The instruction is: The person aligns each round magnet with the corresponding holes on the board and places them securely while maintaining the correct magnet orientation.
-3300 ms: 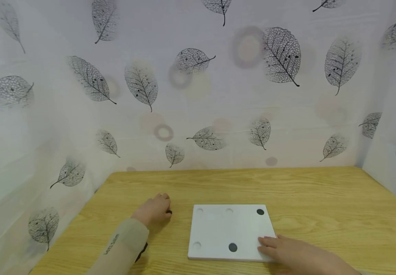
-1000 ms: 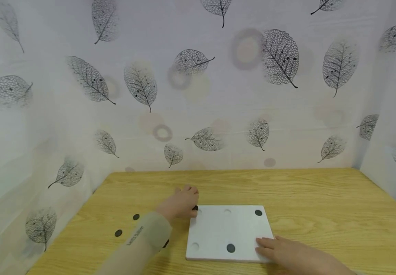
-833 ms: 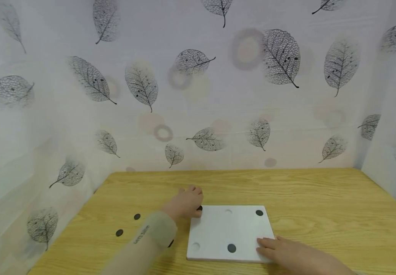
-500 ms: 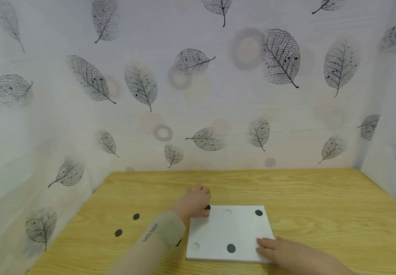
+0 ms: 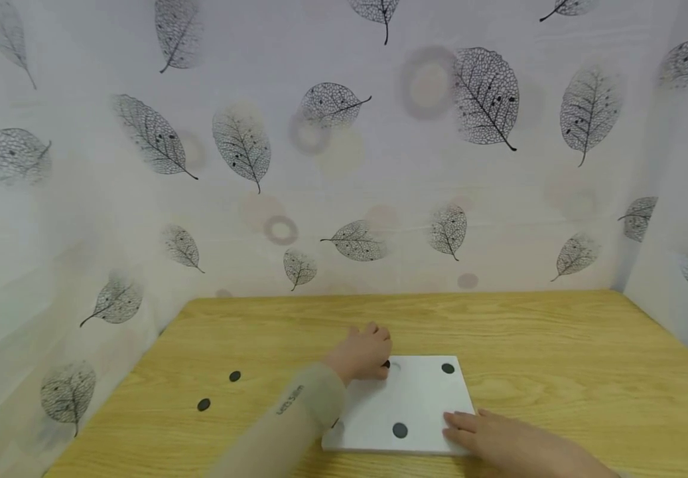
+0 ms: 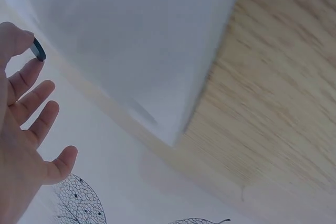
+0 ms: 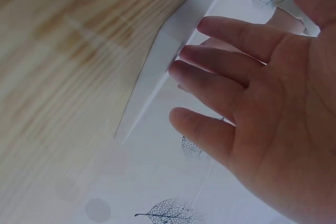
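Observation:
A white rectangular board (image 5: 427,405) with round shallow recesses lies on the table. Between thumb and index finger, my left hand (image 5: 363,355) pinches a small black disc (image 6: 38,50) held on edge. It hovers over the board's far side, just left of the far middle recess (image 5: 396,368). Black discs fill the far right recess (image 5: 448,368) and the near middle one (image 5: 400,430). With extended fingers, my right hand (image 5: 499,435) rests on the board's right edge, near its front corner. The left forearm hides the board's left part.
Two loose black discs, one farther back (image 5: 235,376) and one closer (image 5: 203,404), lie on the wooden table (image 5: 558,358) left of the board. A leaf-patterned white curtain (image 5: 379,166) encloses the back and sides.
My left hand has come from the table's left side, where it covered the loose discs, rightward over the board with a disc pinched. The right hand has stayed at the board's edge.

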`<state>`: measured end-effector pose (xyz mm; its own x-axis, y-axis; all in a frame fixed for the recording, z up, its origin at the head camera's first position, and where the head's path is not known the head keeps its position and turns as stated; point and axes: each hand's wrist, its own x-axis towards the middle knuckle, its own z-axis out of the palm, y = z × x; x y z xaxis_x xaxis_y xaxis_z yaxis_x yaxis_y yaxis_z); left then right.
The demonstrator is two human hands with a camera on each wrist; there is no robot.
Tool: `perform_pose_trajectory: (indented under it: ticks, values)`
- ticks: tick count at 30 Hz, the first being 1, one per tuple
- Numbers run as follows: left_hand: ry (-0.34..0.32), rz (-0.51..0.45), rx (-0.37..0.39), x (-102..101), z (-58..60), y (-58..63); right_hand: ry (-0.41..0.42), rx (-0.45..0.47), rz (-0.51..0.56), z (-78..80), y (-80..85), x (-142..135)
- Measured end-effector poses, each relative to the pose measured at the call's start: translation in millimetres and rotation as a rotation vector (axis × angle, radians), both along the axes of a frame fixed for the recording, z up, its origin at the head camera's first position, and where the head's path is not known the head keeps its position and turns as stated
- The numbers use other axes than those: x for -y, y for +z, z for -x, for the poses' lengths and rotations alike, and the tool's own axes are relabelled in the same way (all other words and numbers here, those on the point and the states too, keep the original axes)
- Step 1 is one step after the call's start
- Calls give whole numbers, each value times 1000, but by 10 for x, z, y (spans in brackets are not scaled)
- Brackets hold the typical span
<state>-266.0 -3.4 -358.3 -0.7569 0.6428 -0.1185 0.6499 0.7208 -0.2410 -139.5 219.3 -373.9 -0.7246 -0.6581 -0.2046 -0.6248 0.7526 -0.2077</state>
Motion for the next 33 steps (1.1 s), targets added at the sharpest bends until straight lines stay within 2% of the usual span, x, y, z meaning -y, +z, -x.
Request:
perform_pose_trajectory:
  ticks: [13,19,25,33]
  values:
    - [13,35,3,-130,6,-19,-56,70,12,22,24,23]
    - [11,90,14,-167,-16,-14,-20,31,2,-8,37,8]
    - [3,79,24,-190,-5,-52,-17,34,0,1,20,-1]
    - [-10,89,7,-201,-5,-69,17,-13,-4,-2,3,-9]
